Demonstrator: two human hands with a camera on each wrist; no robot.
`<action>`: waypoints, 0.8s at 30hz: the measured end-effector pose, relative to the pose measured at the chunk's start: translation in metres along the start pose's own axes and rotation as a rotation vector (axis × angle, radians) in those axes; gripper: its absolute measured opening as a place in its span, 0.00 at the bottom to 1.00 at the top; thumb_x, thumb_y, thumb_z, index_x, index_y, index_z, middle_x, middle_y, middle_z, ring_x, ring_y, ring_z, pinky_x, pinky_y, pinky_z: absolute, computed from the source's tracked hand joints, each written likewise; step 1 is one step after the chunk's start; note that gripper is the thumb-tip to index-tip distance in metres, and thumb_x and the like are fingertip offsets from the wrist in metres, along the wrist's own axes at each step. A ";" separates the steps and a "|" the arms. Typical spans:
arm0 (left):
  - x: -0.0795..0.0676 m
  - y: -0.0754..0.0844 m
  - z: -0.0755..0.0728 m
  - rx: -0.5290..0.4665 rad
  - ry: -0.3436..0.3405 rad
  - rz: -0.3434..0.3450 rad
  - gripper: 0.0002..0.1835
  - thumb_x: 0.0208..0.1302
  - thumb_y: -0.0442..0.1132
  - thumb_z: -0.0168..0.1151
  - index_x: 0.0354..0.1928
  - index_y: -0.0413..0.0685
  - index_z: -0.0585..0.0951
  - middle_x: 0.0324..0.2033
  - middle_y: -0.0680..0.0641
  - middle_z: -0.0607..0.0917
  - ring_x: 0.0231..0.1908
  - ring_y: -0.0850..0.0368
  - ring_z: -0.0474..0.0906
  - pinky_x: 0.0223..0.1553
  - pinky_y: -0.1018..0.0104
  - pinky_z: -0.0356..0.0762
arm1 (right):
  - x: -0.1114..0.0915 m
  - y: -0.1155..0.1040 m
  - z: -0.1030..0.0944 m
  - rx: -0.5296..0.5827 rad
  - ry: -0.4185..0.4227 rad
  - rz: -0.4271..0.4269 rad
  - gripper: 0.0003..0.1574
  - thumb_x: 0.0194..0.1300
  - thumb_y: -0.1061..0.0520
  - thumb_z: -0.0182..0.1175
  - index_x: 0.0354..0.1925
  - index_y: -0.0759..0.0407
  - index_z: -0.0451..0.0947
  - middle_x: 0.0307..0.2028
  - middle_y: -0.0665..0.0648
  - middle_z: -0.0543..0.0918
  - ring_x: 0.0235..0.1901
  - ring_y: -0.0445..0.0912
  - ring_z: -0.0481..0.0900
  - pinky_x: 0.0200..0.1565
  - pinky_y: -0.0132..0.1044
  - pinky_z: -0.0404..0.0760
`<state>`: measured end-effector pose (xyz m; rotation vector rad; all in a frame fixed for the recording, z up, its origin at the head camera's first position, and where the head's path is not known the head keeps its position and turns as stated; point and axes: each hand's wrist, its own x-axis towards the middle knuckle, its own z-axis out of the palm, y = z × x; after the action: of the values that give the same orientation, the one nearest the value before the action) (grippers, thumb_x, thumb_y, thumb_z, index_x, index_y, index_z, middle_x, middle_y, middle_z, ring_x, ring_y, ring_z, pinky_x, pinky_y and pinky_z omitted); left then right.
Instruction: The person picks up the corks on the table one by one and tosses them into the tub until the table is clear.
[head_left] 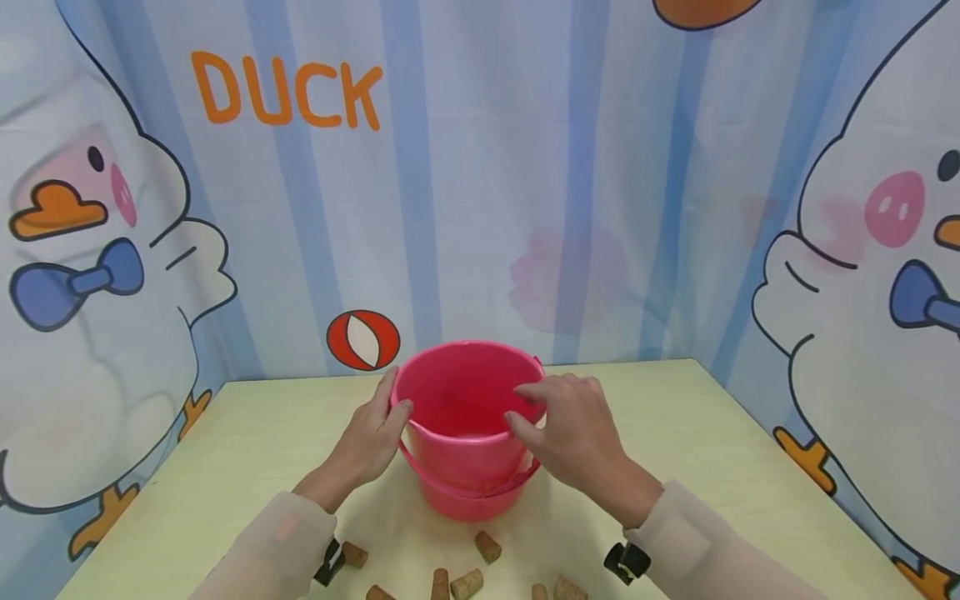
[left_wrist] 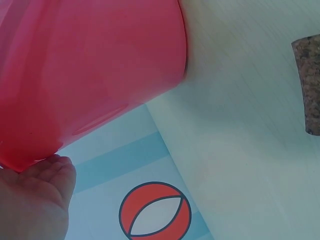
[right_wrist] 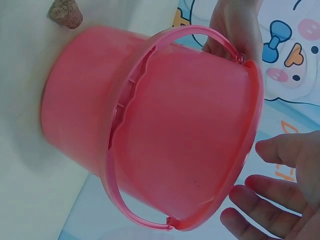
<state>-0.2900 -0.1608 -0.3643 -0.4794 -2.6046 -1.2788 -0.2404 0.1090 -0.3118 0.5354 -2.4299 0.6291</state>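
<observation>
A pink bucket (head_left: 467, 457) stands upright on the table, its mouth toward me in the head view. Its handle (right_wrist: 112, 165) hangs down across the near side. My left hand (head_left: 366, 437) grips the rim on the left, thumb at the near edge; in the left wrist view its fingers (left_wrist: 55, 172) are against the outside under the rim. At the right rim is my right hand (head_left: 577, 429), thumb and fingers spread and slightly bent over the mouth. In the right wrist view its fingertips (right_wrist: 240, 195) are close to the rim, holding nothing.
Several corks lie on the pale table (head_left: 285, 433) before the bucket, among them one cork (head_left: 488, 547) near its base and another cork (head_left: 354, 555) by my left wrist. Behind the table hangs a striped curtain (head_left: 480, 192) with duck pictures.
</observation>
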 end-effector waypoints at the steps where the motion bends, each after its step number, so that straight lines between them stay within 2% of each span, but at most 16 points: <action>1: 0.000 0.000 0.000 0.000 -0.002 0.000 0.37 0.78 0.43 0.46 0.82 0.44 0.47 0.74 0.40 0.66 0.69 0.40 0.66 0.58 0.43 0.80 | -0.001 0.000 -0.001 0.002 0.005 -0.004 0.25 0.51 0.51 0.79 0.48 0.57 0.90 0.34 0.51 0.89 0.38 0.48 0.82 0.49 0.52 0.79; 10: 0.000 0.001 0.000 0.008 0.003 -0.004 0.37 0.78 0.44 0.46 0.82 0.44 0.47 0.73 0.40 0.67 0.69 0.40 0.67 0.59 0.43 0.79 | -0.012 0.000 -0.008 0.002 0.020 -0.025 0.20 0.54 0.52 0.78 0.45 0.55 0.90 0.36 0.49 0.90 0.40 0.48 0.83 0.48 0.50 0.78; 17: 0.000 0.001 0.000 0.010 0.002 -0.016 0.36 0.79 0.44 0.45 0.82 0.44 0.47 0.73 0.39 0.67 0.69 0.40 0.67 0.59 0.43 0.79 | -0.021 0.002 -0.014 0.016 0.018 -0.005 0.20 0.53 0.51 0.79 0.45 0.55 0.91 0.38 0.51 0.90 0.42 0.49 0.83 0.50 0.52 0.77; 24: 0.000 0.000 0.000 0.001 -0.004 -0.005 0.37 0.79 0.44 0.44 0.82 0.42 0.46 0.74 0.39 0.65 0.70 0.39 0.66 0.61 0.43 0.77 | -0.030 0.007 -0.017 0.011 -0.007 0.013 0.19 0.53 0.50 0.80 0.43 0.52 0.91 0.33 0.45 0.88 0.38 0.45 0.81 0.48 0.48 0.75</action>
<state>-0.2902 -0.1608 -0.3635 -0.4765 -2.6113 -1.2796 -0.2135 0.1309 -0.3199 0.5272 -2.4395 0.6481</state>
